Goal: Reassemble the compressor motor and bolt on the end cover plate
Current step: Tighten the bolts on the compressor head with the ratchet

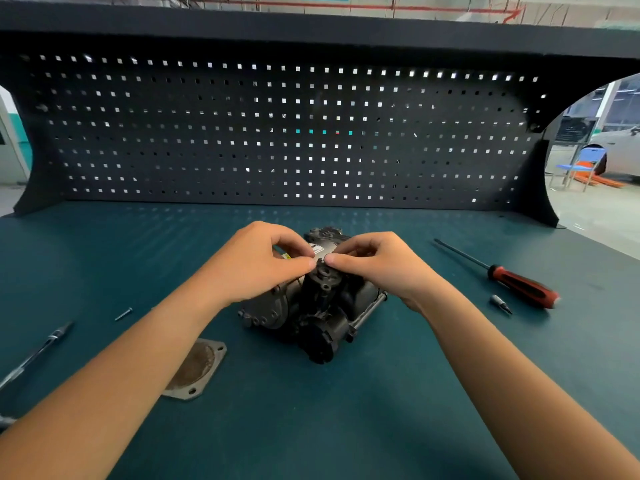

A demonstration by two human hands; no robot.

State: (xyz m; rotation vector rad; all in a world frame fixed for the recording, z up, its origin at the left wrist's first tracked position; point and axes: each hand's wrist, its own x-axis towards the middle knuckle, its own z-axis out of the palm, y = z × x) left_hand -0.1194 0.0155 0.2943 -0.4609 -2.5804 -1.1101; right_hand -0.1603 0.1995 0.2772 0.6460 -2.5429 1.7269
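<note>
Left hand and right hand pinch the top of the compressor motor; the cover plate (unbolted) lies nearby.

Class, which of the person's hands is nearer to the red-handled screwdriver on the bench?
Right. The right hand grips the compressor, with the screwdriver off to its right; the left hand grips it farther left.

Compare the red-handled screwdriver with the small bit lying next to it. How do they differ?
The screwdriver is far longer than the bit. The screwdriver has a red-and-black handle; the bit is bare metal, handleless. Both lie flat on the bench, untouched.
</note>
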